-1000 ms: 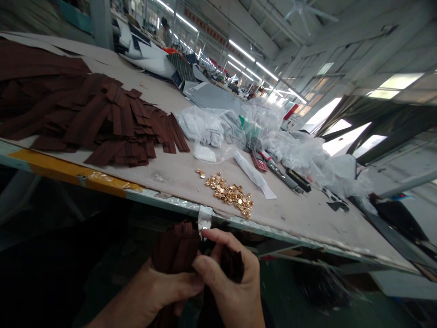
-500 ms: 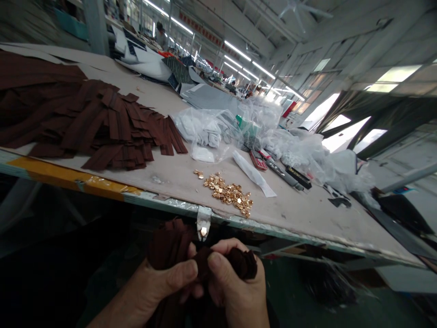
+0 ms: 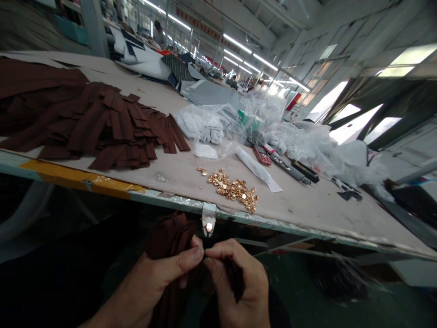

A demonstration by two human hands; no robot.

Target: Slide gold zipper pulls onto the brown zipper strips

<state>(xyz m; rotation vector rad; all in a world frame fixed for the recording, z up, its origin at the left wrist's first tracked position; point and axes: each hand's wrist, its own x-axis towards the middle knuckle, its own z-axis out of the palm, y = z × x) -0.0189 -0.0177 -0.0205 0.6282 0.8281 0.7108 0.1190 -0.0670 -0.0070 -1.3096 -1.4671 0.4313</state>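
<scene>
My left hand (image 3: 167, 275) is closed round a bundle of brown zipper strips (image 3: 170, 237) below the table edge. Close beside it, my right hand (image 3: 239, 278) has thumb and forefinger pinched near my left thumb tip, with dark brown material curled inside its fingers. What sits between the fingertips is too small to make out. Just above the hands, a small gold piece (image 3: 209, 226) rests in a holder (image 3: 209, 212) fixed to the table edge. A pile of gold zipper pulls (image 3: 234, 189) lies on the table behind it.
A large heap of brown strips (image 3: 102, 118) covers the table's left side. Clear plastic bags (image 3: 208, 125) with white contents, a white paper strip (image 3: 257, 168), a red box (image 3: 262, 155) and a grey cutter (image 3: 288, 168) lie farther back. The table edge (image 3: 307, 232) runs above my hands.
The brown strip that was stretched between my hands no longer shows there. My fingertips have come together in a pinch, and the dark material in my right hand has sunk lower into the palm.
</scene>
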